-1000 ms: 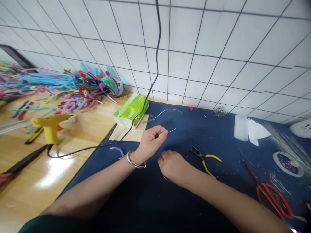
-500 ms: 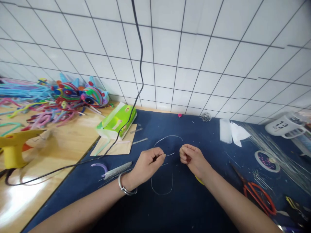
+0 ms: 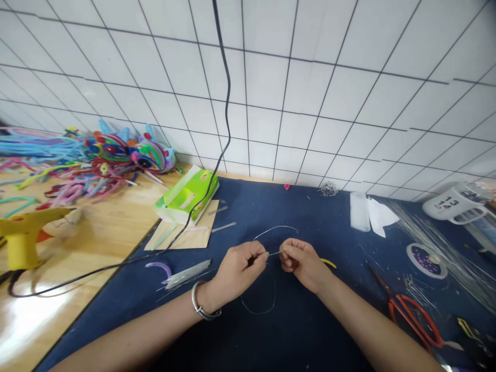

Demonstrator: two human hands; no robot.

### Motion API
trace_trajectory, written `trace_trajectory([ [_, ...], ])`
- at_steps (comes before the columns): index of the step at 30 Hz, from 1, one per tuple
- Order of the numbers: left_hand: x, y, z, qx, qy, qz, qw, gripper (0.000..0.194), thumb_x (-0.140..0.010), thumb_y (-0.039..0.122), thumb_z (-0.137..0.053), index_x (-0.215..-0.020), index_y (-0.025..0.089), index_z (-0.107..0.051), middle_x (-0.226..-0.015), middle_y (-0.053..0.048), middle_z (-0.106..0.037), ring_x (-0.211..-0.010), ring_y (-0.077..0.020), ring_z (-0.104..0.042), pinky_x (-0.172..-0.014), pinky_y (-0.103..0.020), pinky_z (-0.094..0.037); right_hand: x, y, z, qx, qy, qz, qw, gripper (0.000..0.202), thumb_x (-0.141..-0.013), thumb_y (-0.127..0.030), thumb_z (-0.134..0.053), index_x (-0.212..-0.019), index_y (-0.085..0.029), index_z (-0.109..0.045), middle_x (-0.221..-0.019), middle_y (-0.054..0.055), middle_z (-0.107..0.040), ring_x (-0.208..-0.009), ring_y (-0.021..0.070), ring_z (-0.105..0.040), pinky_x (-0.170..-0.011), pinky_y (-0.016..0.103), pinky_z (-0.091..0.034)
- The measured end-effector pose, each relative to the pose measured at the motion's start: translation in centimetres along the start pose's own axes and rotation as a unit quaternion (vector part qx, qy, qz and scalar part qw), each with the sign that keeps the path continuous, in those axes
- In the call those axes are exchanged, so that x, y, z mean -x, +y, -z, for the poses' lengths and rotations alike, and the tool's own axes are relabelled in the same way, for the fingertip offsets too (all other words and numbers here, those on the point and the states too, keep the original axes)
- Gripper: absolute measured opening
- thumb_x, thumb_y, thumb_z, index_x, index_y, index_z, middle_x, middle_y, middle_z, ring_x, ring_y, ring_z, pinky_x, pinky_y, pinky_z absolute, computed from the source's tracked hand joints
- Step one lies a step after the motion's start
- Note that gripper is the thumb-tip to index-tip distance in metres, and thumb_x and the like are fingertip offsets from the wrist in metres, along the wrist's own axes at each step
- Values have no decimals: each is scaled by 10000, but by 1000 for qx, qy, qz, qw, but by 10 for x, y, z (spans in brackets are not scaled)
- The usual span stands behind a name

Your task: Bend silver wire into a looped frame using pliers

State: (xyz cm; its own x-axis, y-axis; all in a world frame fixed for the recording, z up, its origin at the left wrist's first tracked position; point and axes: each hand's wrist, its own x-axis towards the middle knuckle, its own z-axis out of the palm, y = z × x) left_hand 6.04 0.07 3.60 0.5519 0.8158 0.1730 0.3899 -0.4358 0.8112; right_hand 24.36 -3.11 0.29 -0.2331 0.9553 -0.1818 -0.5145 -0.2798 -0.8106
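Note:
A thin silvery wire (image 3: 275,253) spans the small gap between my two hands. My left hand (image 3: 242,266), with a metal bangle on its wrist, pinches the wire between thumb and forefinger. My right hand (image 3: 300,259) closes on the wire's other side with its fingertips. Beyond the hands, a curved length of wire (image 3: 276,227) arcs over the dark blue mat (image 3: 248,336); whether it joins the held piece cannot be made out. Nearer the front, another bent wire (image 3: 258,313) forms a U shape below my hands.
Left: yellow glue gun (image 3: 23,237), green tissue pack (image 3: 188,194), black cable (image 3: 228,103), bundled wires (image 3: 188,274), colourful pipe-cleaner figures (image 3: 153,155). Right: red-handled scissors (image 3: 414,320), bead dish (image 3: 426,261), long wires (image 3: 445,248), white mug (image 3: 451,203). A yellow curved piece (image 3: 328,263) lies beside my right hand.
My right hand has moved left and slightly down and now grips the wire held by my left hand. My left hand has shifted slightly right and down. The far wire arc has moved right and down.

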Motion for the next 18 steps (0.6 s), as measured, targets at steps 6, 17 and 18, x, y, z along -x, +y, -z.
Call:
trace_trajectory([
  [6, 0, -5, -3, -24, 1, -8, 1000, 184, -819, 194, -428, -651, 153, -489, -602, 28, -480, -570, -83, -436, -560, -211, -332, 1, 3, 0, -1, 1, -2, 1000, 103, -783, -221, -546, -720, -139, -541, -617, -17, -440, -508, 62, -345, -472, 218, -236],
  [17, 0, -5, -3, -54, 9, -24, 998, 184, -808, 172, -434, -630, 152, -476, -587, 30, -472, -550, -79, -427, -549, -212, -327, -1, 3, 0, 17, 7, -3, 1000, 93, -773, -214, -559, -714, -145, -541, -603, -24, -449, -498, 62, -360, -472, 221, -257],
  [18, 0, -5, -3, -54, 10, -24, 998, 184, -809, 174, -434, -632, 152, -479, -587, 29, -473, -549, -80, -427, -547, -212, -327, -1, 3, 0, 18, 8, -3, 1000, 94, -773, -214, -558, -712, -145, -539, -599, -25, -447, -496, 62, -360, -471, 221, -257],
])
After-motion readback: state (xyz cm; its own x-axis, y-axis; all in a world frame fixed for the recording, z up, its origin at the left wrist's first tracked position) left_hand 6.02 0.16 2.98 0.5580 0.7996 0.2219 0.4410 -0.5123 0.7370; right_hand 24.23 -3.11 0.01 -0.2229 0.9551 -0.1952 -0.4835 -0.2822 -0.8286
